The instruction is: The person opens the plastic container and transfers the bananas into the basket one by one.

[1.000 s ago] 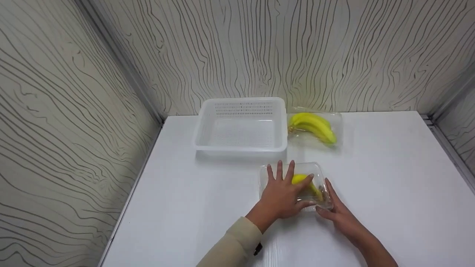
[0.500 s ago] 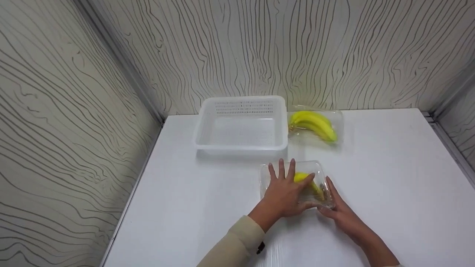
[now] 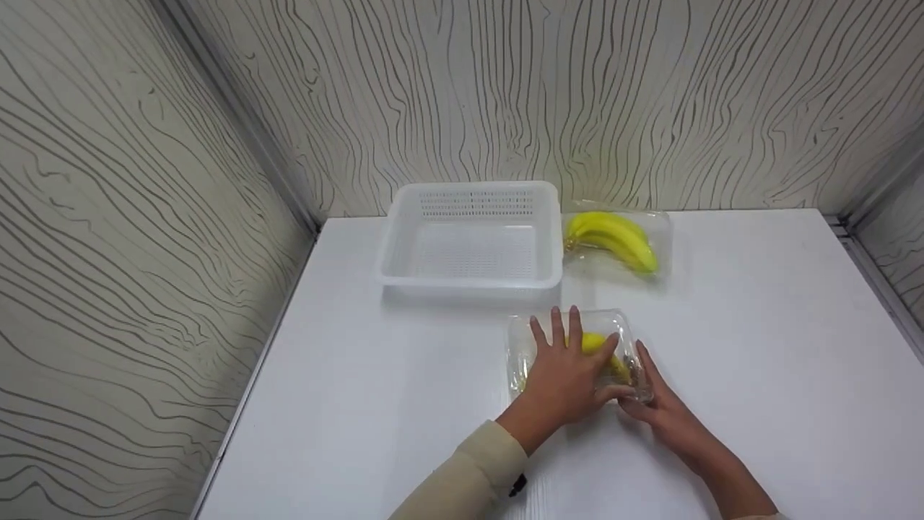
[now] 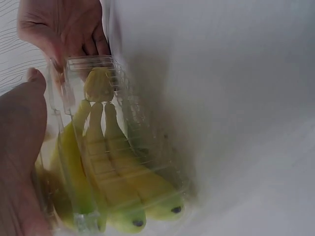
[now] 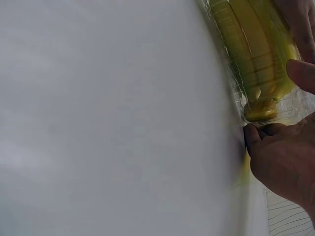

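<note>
Left grip [image 3: 567,375] flat on banana box [image 3: 577,350] | right grip [image 3: 660,412] pinching its corner | white table [image 3: 758,347] | wood-grain walls [image 3: 108,217]

the head view looks down from high up at the whole surface [image 3: 758,347]. both wrist views sit very close and share the clear box of bananas [image 3: 577,350] [image 4: 118,162] [image 5: 256,59].

Clear ribbed plastic clamshell box [image 4: 123,147] holding yellow bananas [image 4: 118,182], left hand [image 4: 19,162] flat against it, right hand [image 4: 64,24] gripping its far end, white table [image 4: 236,98]
</note>
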{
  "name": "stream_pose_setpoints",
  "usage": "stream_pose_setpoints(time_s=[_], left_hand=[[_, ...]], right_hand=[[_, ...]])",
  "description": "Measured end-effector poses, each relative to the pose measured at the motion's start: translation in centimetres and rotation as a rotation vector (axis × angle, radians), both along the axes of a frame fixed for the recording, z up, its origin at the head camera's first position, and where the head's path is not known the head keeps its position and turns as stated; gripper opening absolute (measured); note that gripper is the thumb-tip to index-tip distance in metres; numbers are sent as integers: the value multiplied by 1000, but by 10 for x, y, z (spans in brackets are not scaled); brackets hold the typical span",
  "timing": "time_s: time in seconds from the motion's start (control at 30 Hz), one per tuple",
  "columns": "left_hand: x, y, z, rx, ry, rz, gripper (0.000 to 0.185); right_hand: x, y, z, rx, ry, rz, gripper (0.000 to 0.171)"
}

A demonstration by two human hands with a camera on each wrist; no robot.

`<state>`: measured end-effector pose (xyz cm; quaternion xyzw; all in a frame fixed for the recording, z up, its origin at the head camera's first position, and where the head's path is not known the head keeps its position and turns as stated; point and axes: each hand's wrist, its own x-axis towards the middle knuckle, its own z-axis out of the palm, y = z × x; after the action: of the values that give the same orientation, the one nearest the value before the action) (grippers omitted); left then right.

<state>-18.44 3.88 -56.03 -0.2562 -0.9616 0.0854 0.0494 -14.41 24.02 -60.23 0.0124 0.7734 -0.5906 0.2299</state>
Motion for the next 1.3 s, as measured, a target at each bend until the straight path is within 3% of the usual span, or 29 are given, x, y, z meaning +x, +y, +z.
stream_pose_setpoints(time_s=[0.47,0.8,1.17,1.3], left_hand=[[0,1,0,-33,43,-46,69],[0,-1,-1,-36,47,-49,73],[0,-4,4,27,-49,-31,92],[-2,-4,6,39,-73,-27,89]], right_hand=[[-1,0,-1,9,10,-4,104],[-1,2,-1,17,1,6,103],[-1,3,-4,-32,19,20,102],[-1,3,-3,-18,19,26,99]])
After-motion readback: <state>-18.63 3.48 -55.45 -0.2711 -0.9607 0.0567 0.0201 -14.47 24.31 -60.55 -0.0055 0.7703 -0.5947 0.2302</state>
